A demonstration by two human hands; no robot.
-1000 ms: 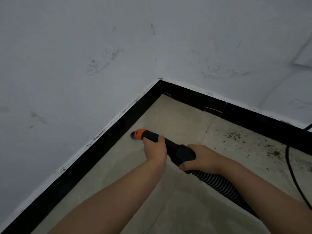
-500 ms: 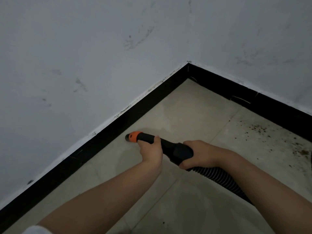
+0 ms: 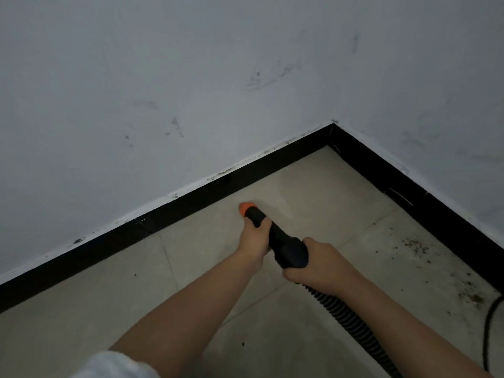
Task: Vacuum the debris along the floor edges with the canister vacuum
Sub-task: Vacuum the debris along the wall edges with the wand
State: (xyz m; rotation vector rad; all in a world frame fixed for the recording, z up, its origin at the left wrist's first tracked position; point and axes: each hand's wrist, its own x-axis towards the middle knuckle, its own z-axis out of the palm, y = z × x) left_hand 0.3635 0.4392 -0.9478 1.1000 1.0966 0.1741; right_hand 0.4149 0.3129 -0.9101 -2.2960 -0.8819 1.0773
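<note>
Both hands (image 3: 286,257) around vacuum nozzle (image 3: 275,236)

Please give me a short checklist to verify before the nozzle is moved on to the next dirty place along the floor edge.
1. Left hand grips the black wand: ok.
2. Right hand grips the hose cuff: ok.
3. Orange nozzle tip low beside the black baseboard: ok.
4. Debris by the right baseboard already removed: not ok.
5. Power cord away from the debris: not ok.
6. Suction running: cannot tell.
</note>
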